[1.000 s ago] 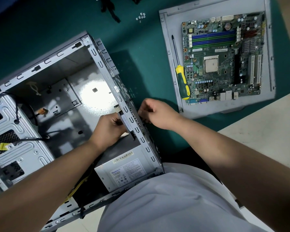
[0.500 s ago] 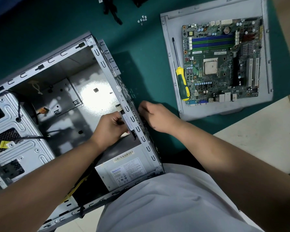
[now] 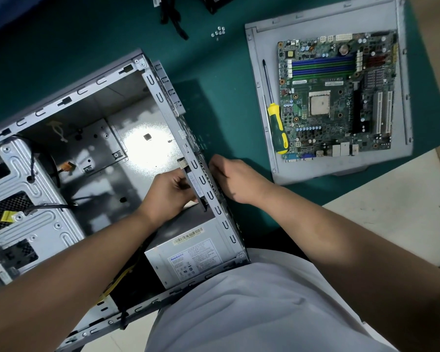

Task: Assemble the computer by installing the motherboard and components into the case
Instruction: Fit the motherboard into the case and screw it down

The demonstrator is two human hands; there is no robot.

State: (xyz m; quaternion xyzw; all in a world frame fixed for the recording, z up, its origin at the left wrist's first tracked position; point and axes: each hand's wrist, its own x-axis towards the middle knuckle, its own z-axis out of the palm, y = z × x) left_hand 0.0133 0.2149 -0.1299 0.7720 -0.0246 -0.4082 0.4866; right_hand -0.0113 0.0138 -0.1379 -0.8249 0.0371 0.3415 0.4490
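Left hand [image 3: 169, 193] grips a part inside the case [image 3: 201, 179] rear wall; right hand [image 3: 233, 180] curls outside, grip unclear. Align both sides before pressing.

Two bare forearms reach into view from the bottom edge, with no sleeves, watch, bracelets or gloves visible anywhere behind the left hand [image 3: 169, 193] or the right hand [image 3: 235, 180]. No rings show on the fingers that can be seen. Below and between the forearms, nearest the camera, the person's torso is covered by a plain white shirt [image 3: 252, 308], smooth fabric with soft folds and no print.
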